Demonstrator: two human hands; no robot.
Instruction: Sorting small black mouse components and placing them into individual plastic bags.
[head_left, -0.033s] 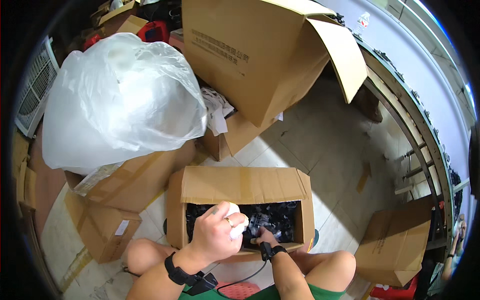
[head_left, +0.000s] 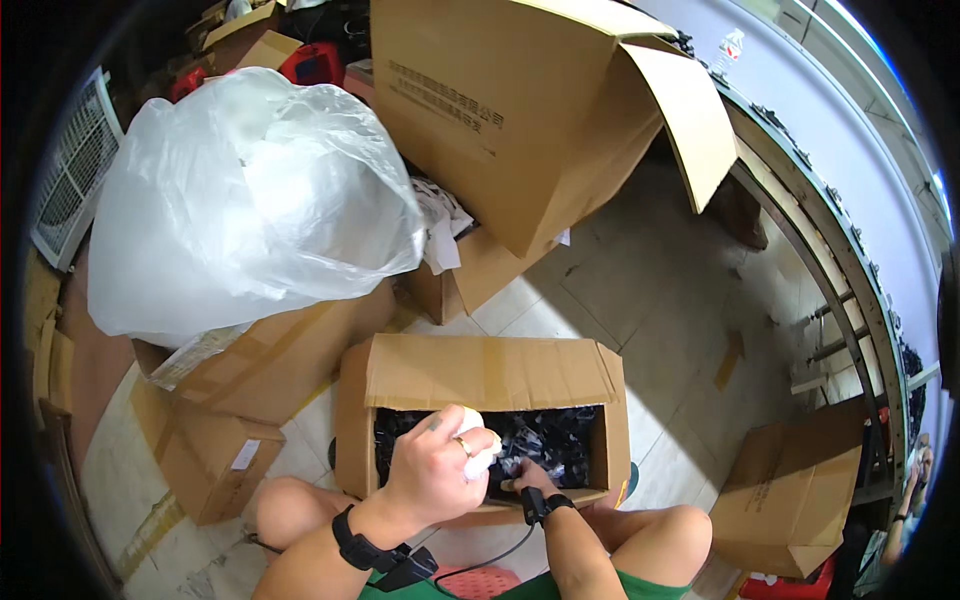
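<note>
An open cardboard box stands between my knees with small, shiny black pieces inside. My left hand is raised over the box's left half, fingers curled round a white object. Most of that object is hidden by the hand, and its kind does not show. My right hand reaches over the near edge into the box, its fingers drawn together among the black pieces. Whatever they pinch is too small and too covered to name.
A bulging translucent plastic bag rests on a carton at the left. Behind my box looms a large open carton. A long workbench curves along the right, with another carton near its lower end.
</note>
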